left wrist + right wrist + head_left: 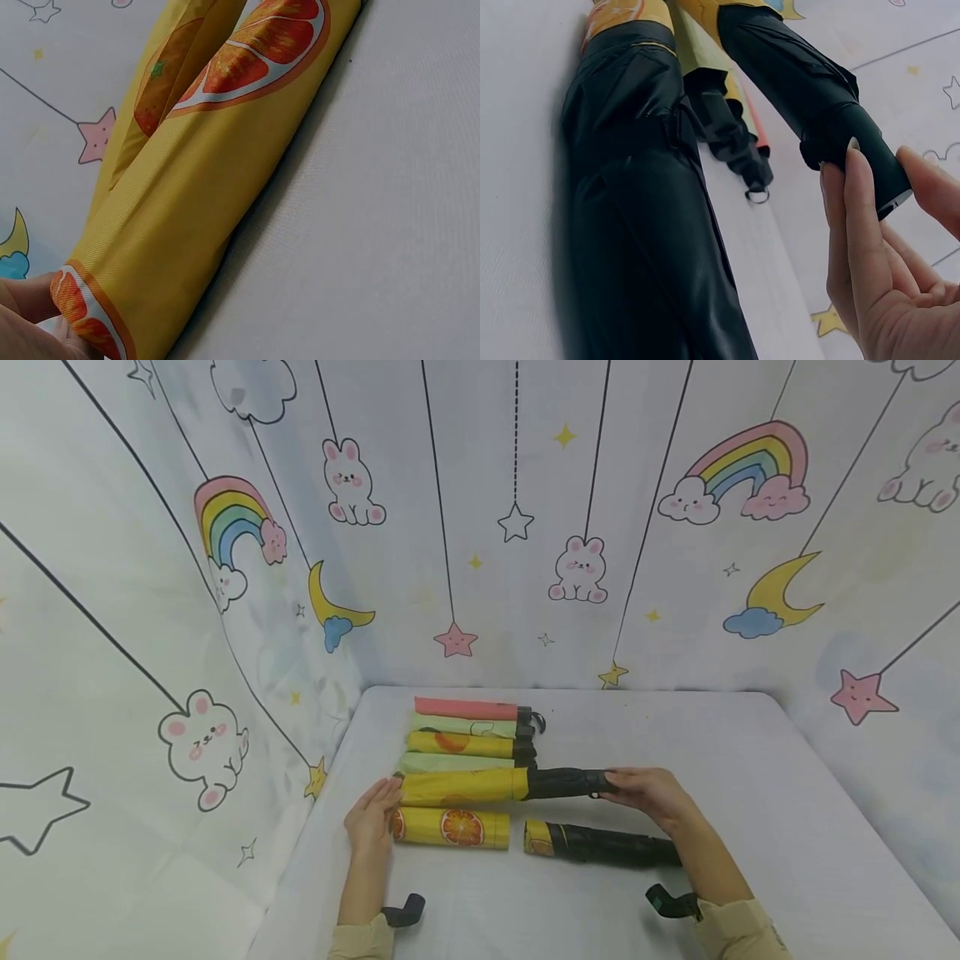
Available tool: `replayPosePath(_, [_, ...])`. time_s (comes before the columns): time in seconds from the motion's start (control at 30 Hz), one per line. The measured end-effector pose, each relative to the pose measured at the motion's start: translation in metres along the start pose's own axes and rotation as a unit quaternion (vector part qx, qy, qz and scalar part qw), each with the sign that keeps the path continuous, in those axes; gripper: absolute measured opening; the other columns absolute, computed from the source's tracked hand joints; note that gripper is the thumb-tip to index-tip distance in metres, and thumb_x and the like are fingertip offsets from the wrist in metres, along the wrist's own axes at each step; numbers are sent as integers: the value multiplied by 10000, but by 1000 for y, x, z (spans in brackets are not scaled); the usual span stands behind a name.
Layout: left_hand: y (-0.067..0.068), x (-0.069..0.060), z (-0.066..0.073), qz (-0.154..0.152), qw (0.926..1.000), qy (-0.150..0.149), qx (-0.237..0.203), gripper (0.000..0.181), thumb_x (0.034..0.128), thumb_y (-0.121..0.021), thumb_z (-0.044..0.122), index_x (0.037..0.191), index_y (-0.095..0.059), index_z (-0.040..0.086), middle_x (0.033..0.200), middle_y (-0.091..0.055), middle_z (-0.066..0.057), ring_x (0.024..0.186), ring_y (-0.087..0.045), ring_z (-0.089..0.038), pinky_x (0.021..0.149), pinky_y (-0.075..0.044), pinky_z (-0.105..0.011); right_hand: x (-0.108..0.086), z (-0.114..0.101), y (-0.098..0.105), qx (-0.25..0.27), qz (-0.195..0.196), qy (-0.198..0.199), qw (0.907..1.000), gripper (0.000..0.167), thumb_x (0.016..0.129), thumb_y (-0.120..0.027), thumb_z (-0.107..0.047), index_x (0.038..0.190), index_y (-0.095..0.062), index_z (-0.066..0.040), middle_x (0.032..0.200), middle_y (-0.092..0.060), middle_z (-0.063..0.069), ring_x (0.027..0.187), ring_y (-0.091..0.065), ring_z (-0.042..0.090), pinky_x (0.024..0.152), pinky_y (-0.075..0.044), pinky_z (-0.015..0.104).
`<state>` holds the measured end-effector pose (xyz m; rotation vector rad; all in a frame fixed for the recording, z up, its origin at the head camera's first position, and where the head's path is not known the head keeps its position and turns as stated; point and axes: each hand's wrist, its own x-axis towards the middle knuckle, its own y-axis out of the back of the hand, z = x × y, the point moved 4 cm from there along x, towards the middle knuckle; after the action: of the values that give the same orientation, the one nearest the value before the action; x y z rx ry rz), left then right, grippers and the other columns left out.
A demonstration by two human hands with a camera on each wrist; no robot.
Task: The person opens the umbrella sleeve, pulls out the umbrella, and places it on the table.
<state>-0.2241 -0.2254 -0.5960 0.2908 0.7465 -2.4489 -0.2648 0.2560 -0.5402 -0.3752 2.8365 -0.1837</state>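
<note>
A folded umbrella (570, 782), its black part sticking out of a yellow sleeve (465, 786), lies level between both hands. With thumb and fingertips my right hand (648, 793) pinches the black handle (870, 157). At the other end my left hand (367, 818) holds the sleeve's tip; its fingers are partly hidden in the left wrist view. Nearer me lies a yellow sleeve with orange slices (462, 828), close beside the left hand. A black folded umbrella with a yellow end (615, 846) lies to its right, partly behind the right forearm.
Beyond the held umbrella, several sleeved umbrellas lie in a row: a red one (465, 707), pale green ones (442, 725) and a yellow one (457, 743), black handles to the right. The white table (750, 735) meets a patterned cloth wall (480, 593).
</note>
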Motion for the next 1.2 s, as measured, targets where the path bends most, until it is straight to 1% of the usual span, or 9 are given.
replayPosePath(0.13, [1, 1, 1, 52, 10000, 10, -66, 607, 886, -696, -183, 1458, -506, -112, 1242, -725, -176, 1091, -740, -175, 961, -596, -280, -2, -2, 3, -84, 64, 8, 9999, 554, 1000, -687, -33, 1428, -448, 225, 1266, -662, 156, 1052, -738, 249, 985, -592, 423])
replayPosePath(0.2, [1, 2, 2, 40, 10000, 14, -88, 610, 888, -694, -180, 1463, -501, -110, 1224, -734, -164, 1087, -742, -173, 958, -597, -277, -3, -2, 5, -69, 178, -4, 9998, 534, 993, -691, -25, 1415, -474, 219, 1264, -663, 161, 1041, -740, 248, 978, -597, 422])
replayPosePath(0.33, [1, 2, 3, -34, 10000, 36, -40, 617, 899, -690, -171, 1476, -483, -108, 1246, -722, -163, 1096, -738, -165, 966, -592, -272, -6, -3, 8, -118, 215, 1, 9997, 497, 994, -686, -23, 1396, -508, 209, 1248, -676, 161, 1037, -744, 252, 979, -596, 419])
replayPosePath(0.43, [1, 2, 3, -62, 10000, 51, -16, 617, 905, -689, -165, 1480, -474, -111, 1277, -703, -180, 1121, -730, -176, 976, -588, -276, -7, -4, 9, -142, 114, 13, 9998, 496, 1001, -681, -34, 1398, -507, 207, 1239, -684, 150, 1047, -744, 254, 1010, -573, 444])
replayPosePath(0.53, [1, 2, 3, -50, 10000, 41, 0, 610, 905, -689, -164, 1475, -481, -111, 1292, -693, -193, 1134, -725, -188, 976, -588, -278, -9, -3, 11, -59, 135, -11, 9999, 487, 986, -701, -34, 1380, -534, 199, 1216, -697, 138, 1041, -745, 254, 1021, -562, 463])
replayPosePath(0.77, [1, 2, 3, -47, 10000, -1, -29, 598, 906, -693, -160, 1466, -490, -116, 1270, -708, -195, 1103, -737, -180, 964, -594, -280, -11, -3, 12, -80, -1, 58, 10000, 480, 998, -682, -29, 1386, -523, 203, 1216, -687, 126, 1056, -738, 245, 1042, -538, 479])
replayPosePath(0.87, [1, 2, 3, -23, 10000, -3, -34, 598, 905, -696, -158, 1466, -494, -111, 1235, -728, -176, 1089, -742, -175, 966, -594, -283, -12, -3, 15, -62, 24, 35, 10000, 487, 990, -700, -40, 1382, -534, 195, 1220, -691, 131, 1057, -740, 254, 1056, -525, 496])
replayPosePath(1.0, [2, 1, 3, 34, 10000, -20, -41, 601, 906, -697, -155, 1469, -491, -112, 1202, -744, -158, 1094, -740, -177, 973, -591, -288, -13, -3, 19, -123, -6, 44, 9999, 534, 1001, -697, -65, 1414, -491, 203, 1250, -682, 132, 1072, -737, 249, 1057, -526, 491])
replayPosePath(1.2, [3, 2, 2, 77, 9999, -60, 49, 604, 901, -700, -158, 1468, -497, -103, 1233, -733, -164, 1112, -734, -183, 953, -603, -288, -15, -2, 25, -141, 101, 29, 9998, 542, 996, -710, -75, 1415, -498, 195, 1237, -690, 112, 1067, -738, 235, 1052, -527, 485])
